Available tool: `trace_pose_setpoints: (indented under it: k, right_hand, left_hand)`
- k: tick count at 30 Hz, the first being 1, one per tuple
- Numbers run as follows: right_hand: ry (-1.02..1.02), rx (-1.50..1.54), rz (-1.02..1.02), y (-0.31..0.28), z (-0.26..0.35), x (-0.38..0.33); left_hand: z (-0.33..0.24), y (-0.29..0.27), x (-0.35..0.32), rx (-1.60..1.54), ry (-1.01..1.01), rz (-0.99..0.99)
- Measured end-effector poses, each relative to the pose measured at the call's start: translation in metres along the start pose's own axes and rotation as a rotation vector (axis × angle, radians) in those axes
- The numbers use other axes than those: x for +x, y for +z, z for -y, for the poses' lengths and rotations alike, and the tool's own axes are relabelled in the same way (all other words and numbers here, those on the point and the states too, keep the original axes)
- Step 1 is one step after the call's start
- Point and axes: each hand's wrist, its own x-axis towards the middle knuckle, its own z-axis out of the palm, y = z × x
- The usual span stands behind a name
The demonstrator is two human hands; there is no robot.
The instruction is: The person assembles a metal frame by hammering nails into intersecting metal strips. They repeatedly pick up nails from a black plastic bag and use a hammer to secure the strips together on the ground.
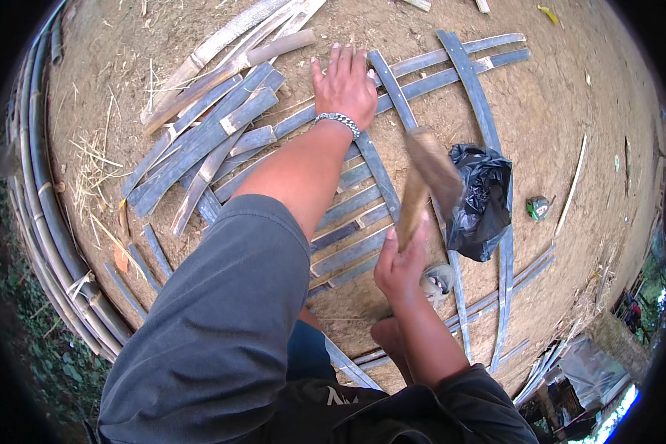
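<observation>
My left hand (345,85), with a chain bracelet at the wrist, lies spread flat at the far end of a frame of split bamboo strips (377,170). Its fingers point away from me, and the edge of the hand is beside an upright slat (394,89). In my right hand (405,268) is the wooden handle of a hatchet (435,172). Its broad brown head is smeared by motion and hovers above the frame, just left of a black plastic bag (481,203). The bag lies over a long slat, partly covering it.
Loose split bamboo pieces (207,148) are heaped at the left, with thicker bamboo lengths (222,59) behind. Long bamboo poles (48,200) run along the left edge. A green tape measure (539,207) rests on the dirt to the right. More strips (507,288) lie near my right forearm.
</observation>
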Motion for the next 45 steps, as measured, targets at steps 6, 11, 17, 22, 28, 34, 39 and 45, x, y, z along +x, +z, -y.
trace_pose_setpoints:
  k: [6,11,17,22,28,34,39,45]
  right_hand:
    - [0.106,-0.047,0.127,-0.007,0.004,0.000]
    - [0.096,0.057,0.054,0.004,-0.011,-0.014]
    - [0.153,-0.092,0.162,-0.021,0.009,-0.001]
    - [0.062,0.044,-0.035,-0.012,0.014,0.002]
    - [0.090,-0.047,0.107,-0.005,0.017,0.011]
    - [0.111,0.099,-0.022,0.010,0.003,-0.011]
    - [0.137,-0.006,0.040,0.009,0.014,0.001]
    - [0.128,0.143,-0.023,0.028,-0.008,-0.006]
  left_hand:
    - [0.002,0.001,-0.005,0.000,-0.004,0.011]
    - [-0.002,0.004,0.001,-0.010,0.009,-0.028]
    - [0.000,0.003,-0.001,-0.043,0.001,-0.011]
    - [0.000,0.001,-0.001,-0.028,-0.001,-0.018]
    - [0.001,-0.004,0.003,-0.015,-0.010,0.012]
    - [-0.001,0.001,0.000,0.004,-0.009,0.013]
    - [0.003,-0.001,-0.005,-0.012,-0.019,0.030]
    - [-0.001,0.003,0.001,-0.015,0.002,-0.005]
